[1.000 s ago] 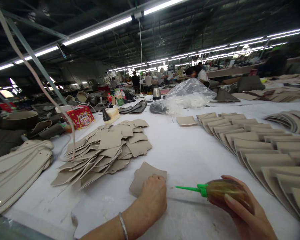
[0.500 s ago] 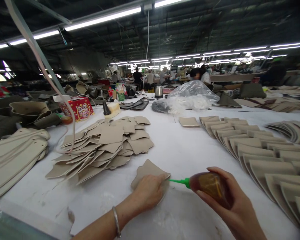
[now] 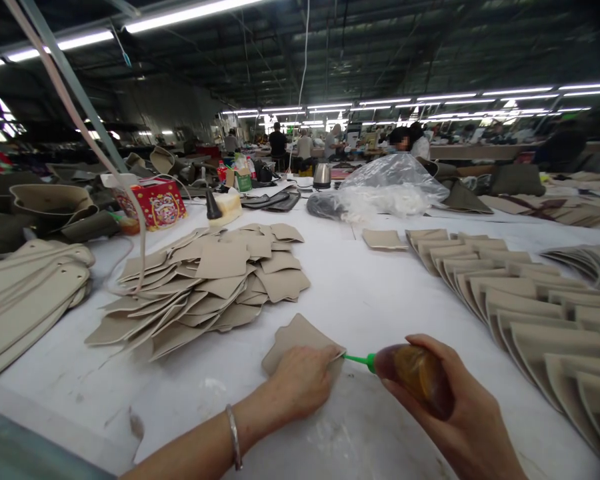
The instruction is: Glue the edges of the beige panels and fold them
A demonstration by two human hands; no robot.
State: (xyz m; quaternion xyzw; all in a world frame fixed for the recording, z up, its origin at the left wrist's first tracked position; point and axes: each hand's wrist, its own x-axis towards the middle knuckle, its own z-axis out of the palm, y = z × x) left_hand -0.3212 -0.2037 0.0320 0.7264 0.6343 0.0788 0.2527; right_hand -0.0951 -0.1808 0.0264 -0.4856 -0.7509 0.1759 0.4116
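My left hand (image 3: 303,381), with a silver bangle on its wrist, is closed on a beige leather piece (image 3: 293,337) that lies on the white tabletop. Its fingers press near the piece's right corner. My right hand (image 3: 460,400) wraps around a squeeze bottle (image 3: 414,375) of amber-brown liquid, tilted on its side. The bottle's thin green nozzle (image 3: 359,359) points left, and its tip is at the edge of the leather piece by my left fingertips. Whether any liquid is coming out I cannot tell.
A loose heap of similar beige pieces (image 3: 215,287) lies left of centre. Overlapping rows of folded pieces (image 3: 525,300) run down the right. Larger pale panels (image 3: 30,293) sit at far left, near a red box (image 3: 155,203). Clear plastic bag (image 3: 395,183) and kettle (image 3: 322,176) stand farther back.
The bottle has shifted slightly left relative to the leather piece, bringing its nozzle tip closer to the edge. My left hand keeps its hold. The whole view has shifted a little.
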